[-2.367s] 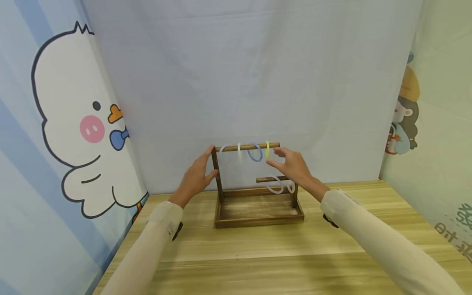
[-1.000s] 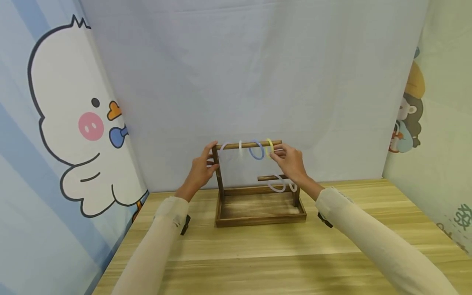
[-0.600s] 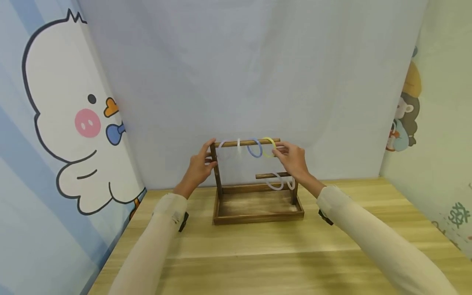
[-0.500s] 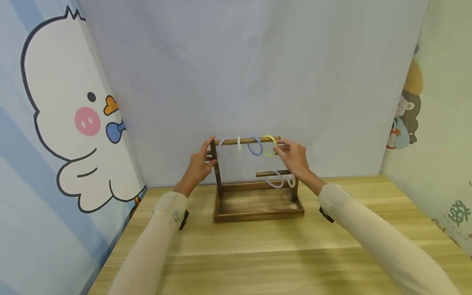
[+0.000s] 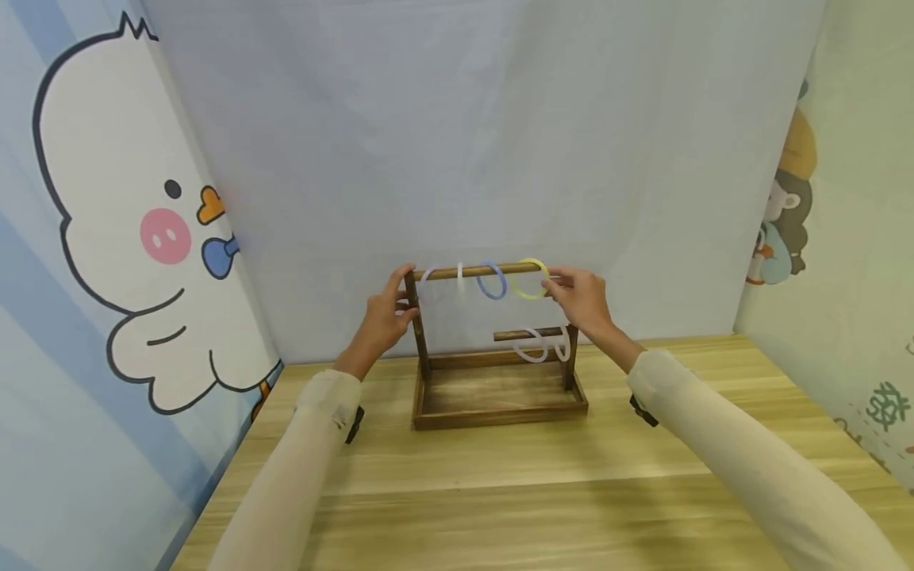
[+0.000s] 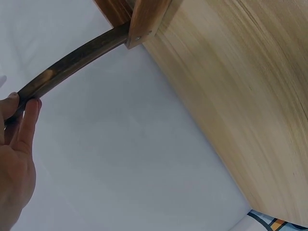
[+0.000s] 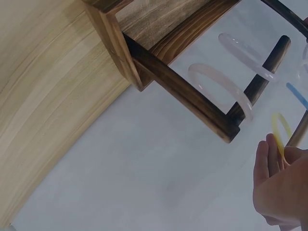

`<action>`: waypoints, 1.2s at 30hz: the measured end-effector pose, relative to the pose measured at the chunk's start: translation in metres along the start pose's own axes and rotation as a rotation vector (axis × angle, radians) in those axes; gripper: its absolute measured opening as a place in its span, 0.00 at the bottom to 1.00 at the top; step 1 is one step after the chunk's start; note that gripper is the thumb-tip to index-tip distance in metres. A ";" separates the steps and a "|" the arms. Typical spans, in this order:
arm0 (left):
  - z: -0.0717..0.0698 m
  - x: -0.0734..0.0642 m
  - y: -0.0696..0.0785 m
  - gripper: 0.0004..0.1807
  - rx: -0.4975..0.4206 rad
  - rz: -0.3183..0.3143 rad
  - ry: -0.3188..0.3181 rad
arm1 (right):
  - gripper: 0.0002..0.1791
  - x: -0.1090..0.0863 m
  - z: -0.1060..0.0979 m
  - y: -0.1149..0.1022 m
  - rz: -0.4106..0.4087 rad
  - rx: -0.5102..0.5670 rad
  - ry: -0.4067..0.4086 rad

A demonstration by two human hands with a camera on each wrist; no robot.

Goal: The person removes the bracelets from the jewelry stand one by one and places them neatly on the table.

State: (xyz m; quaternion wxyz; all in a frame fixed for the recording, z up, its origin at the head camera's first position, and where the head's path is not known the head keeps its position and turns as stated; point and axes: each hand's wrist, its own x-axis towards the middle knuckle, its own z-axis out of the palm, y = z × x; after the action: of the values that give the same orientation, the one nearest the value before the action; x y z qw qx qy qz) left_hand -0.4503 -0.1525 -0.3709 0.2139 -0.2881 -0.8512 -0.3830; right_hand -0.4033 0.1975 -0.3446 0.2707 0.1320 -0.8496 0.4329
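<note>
The rack [image 5: 500, 416] looks stained wood, the rings [image 7: 226, 81] glossy plastic.

A pale wood-grained tabletop [image 5: 457, 484] runs back to a grey-white sheet [image 5: 457, 143] hanging behind its far edge. Along its left edge stands a blue-striped panel [image 5: 43, 476] printed with a big white cartoon bird [image 5: 136, 293] with an orange beak [image 5: 210, 205] and blue bow [image 5: 217, 258]. Beyond the right edge, a pale green panel [image 5: 860, 238] shows a cartoon figure [image 5: 789, 222] in an ochre cap [image 5: 801, 144] above the far corner, and green lettering [image 5: 888, 405] lower down.
</note>
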 end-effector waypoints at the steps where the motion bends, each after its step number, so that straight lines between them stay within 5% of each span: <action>1: 0.000 0.000 0.000 0.44 0.003 -0.001 -0.001 | 0.17 0.000 -0.002 0.002 0.008 0.003 0.000; 21: 0.002 0.000 -0.002 0.45 0.002 -0.008 -0.009 | 0.17 -0.006 -0.035 0.016 0.075 0.025 0.003; 36: 0.002 -0.001 0.000 0.46 0.019 -0.018 -0.013 | 0.18 -0.023 -0.049 0.010 0.050 0.038 -0.108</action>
State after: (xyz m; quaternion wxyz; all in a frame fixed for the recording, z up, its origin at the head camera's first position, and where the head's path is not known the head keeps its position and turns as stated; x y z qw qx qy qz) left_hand -0.4497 -0.1514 -0.3728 0.2078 -0.2808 -0.8588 -0.3748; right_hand -0.3724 0.2425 -0.3408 0.2110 0.1389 -0.8576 0.4481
